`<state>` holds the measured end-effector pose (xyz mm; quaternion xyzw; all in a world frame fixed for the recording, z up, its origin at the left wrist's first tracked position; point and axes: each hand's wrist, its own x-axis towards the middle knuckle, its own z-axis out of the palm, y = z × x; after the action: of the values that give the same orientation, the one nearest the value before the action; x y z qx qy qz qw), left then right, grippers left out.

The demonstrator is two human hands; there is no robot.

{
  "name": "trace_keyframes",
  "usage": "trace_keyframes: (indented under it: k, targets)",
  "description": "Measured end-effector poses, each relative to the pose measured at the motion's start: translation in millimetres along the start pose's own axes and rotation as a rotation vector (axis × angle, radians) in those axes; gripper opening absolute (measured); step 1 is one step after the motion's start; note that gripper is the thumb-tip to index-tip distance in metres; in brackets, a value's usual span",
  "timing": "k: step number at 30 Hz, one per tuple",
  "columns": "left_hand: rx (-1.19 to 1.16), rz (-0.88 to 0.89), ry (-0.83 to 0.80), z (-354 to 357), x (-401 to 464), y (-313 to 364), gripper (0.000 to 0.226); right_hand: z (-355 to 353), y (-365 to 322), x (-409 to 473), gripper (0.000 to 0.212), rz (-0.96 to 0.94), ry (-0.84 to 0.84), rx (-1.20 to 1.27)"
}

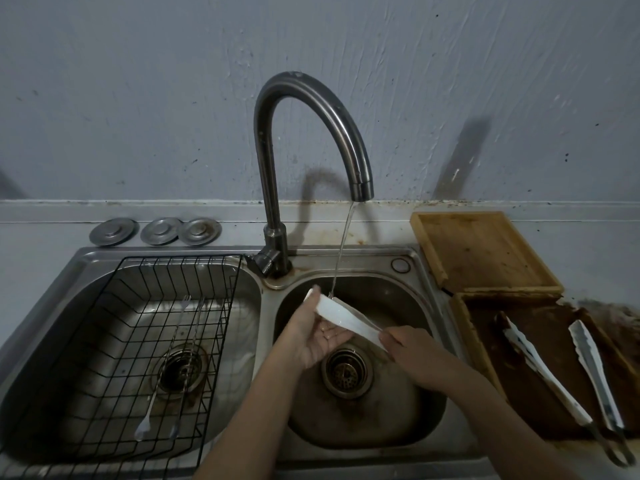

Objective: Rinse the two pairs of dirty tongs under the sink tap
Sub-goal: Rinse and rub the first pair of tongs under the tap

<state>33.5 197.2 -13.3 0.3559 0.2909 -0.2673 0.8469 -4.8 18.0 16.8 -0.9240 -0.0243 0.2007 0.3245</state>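
Starting at the far left, three round metal plugs (156, 231) sit on the tabletop (41, 237) behind the sink. The left basin (52, 341) has a black wire rack (145, 341) over it with a long spoon (162, 368) and what looks like another thin utensil lying on the wires.

In the middle, the tap (301, 109) is running, a thin stream dropping into the right basin (408, 393), right above the drain (346, 372). The person's left hand (318, 341) is cupped palm-up under the white tip end of one pair of tongs (346, 318), thumb pressed on top. The right hand (415, 355) is closed around the other end of that pair. So both hands are holding it, and the water lands on the tip.

Over on the right, a wooden tray (485, 254) sits empty-ish, and in front of it a grimy brown tray (540, 386) holds the second pair of tongs (571, 375), arms splayed apart, not rinsed yet by the look of it.

Handling-wise, these look light and stiff but springy, and wet they'll probably be slippery. The best hold is likely back near the hinge, squeezing the arms together, so the tips stay free under the stream. Rubbing with the thumb seems right for stuck grime.
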Motion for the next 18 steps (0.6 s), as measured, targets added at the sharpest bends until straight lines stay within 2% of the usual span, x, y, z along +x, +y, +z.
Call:
trace_keyframes:
  k: [3,6,10,15,18]
  targets:
    - [-0.018,-0.03,-0.019,-1.5,-0.7,4.2,0.064,2.2,1.5,0.5,0.036,0.006,-0.01,0.011]
    - [0.115,0.028,-0.034,5.4,-1.4,-1.4,0.048,1.7,3.8,1.8,0.036,0.024,0.007,0.035]
    - [0.167,0.005,-0.098,7.6,-2.5,1.1,0.043,-4.8,10.8,-0.5,0.037,0.025,-0.005,0.056]
    - [0.099,-0.037,-0.121,8.3,-5.0,10.7,0.068,-6.9,13.6,-1.2,0.038,0.021,-0.022,0.092]
    - [0.127,-0.001,-0.138,10.5,-8.1,8.5,0.053,-8.3,12.4,-1.0,0.039,0.008,-0.022,0.125]
